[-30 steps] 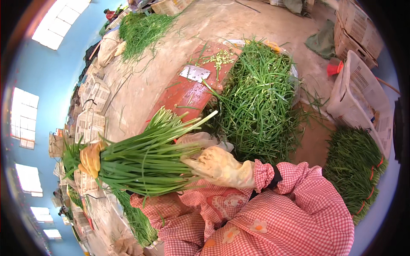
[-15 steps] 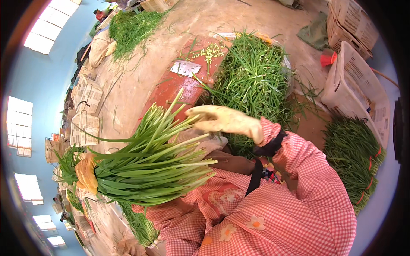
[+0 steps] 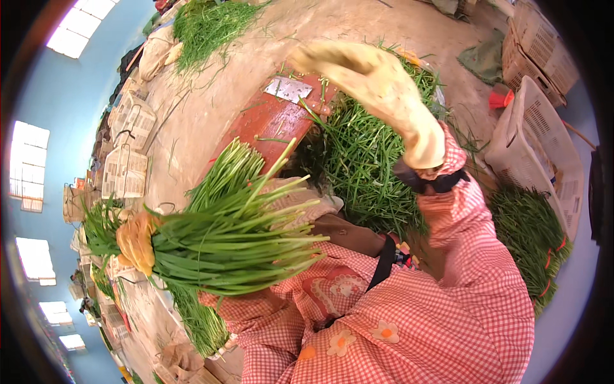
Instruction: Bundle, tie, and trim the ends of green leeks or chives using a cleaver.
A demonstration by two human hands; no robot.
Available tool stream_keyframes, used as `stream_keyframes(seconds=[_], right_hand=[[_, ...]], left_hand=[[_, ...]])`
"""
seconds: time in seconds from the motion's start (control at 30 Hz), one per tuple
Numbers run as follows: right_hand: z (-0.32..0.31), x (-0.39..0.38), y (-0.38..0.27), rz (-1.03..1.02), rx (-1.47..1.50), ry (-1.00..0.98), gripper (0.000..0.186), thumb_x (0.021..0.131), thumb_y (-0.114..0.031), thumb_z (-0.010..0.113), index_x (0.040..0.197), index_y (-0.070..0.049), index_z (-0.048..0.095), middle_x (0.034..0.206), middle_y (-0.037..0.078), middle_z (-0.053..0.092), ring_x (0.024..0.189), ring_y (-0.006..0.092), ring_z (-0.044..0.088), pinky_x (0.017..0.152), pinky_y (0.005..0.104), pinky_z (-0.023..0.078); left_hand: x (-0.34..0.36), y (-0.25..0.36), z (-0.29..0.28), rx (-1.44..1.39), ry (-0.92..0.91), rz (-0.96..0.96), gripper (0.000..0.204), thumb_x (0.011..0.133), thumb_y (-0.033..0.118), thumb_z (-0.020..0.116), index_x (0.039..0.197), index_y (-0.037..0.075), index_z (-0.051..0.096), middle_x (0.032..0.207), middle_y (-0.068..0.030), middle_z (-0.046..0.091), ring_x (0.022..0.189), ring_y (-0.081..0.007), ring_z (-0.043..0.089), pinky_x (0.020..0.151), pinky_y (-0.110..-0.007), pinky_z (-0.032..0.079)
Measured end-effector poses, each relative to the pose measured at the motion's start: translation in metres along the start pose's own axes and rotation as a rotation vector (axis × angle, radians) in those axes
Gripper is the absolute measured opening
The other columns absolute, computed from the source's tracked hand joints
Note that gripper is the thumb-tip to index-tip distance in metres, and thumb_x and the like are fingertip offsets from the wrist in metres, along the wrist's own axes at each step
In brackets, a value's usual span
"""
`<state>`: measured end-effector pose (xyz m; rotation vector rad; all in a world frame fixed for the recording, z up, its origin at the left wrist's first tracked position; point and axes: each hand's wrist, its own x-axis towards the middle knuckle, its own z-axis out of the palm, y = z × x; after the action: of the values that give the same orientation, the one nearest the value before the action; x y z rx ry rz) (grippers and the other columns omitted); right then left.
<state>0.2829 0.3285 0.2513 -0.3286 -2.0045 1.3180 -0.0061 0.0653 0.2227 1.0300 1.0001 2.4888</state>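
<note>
Left hand clenches the green bunch, so pale ends fan free; right hand, seemingly empty, half-open above the board's far end.

Right hand gone from bundle; now raised over green heap

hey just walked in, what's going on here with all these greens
A person in a checked smock is handling long green stalks. The gloved left hand grips a bunch of stalks, pale ends pointing right. The gloved right hand is raised, slightly blurred, with nothing visible in it. Beyond the bunch, a flat metal blade lies on a red board, with a heap of loose greens beside it.
</note>
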Motion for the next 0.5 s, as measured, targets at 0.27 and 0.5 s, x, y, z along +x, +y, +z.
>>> stream_keyframes(seconds=[0.27,0.5], right_hand=[[0.177,-0.010,0.070,-0.462,0.179,-0.462,0.052,0.100,-0.029,0.051,0.147,-0.006,0.043,0.133,0.023,0.055,0.126,0.0343,0.052,0.110,0.0381,0.039],[0.234,-0.099,0.111,0.109,0.760,-0.940,0.078,0.105,-0.059,0.016,0.141,0.002,0.049,0.135,0.009,0.059,0.122,0.0162,0.053,0.113,0.0295,0.032]], left_hand=[[-0.017,0.006,-0.013,0.040,0.075,-0.018,0.039,0.098,0.018,0.056,0.060,0.013,0.052,0.064,-0.0010,0.062,0.065,-0.0108,0.066,0.065,-0.027,0.053],[-0.047,0.034,-0.057,0.045,0.253,-0.007,0.039,0.098,0.018,0.057,0.060,0.013,0.052,0.063,-0.0010,0.062,0.064,-0.0108,0.066,0.065,-0.026,0.054]])
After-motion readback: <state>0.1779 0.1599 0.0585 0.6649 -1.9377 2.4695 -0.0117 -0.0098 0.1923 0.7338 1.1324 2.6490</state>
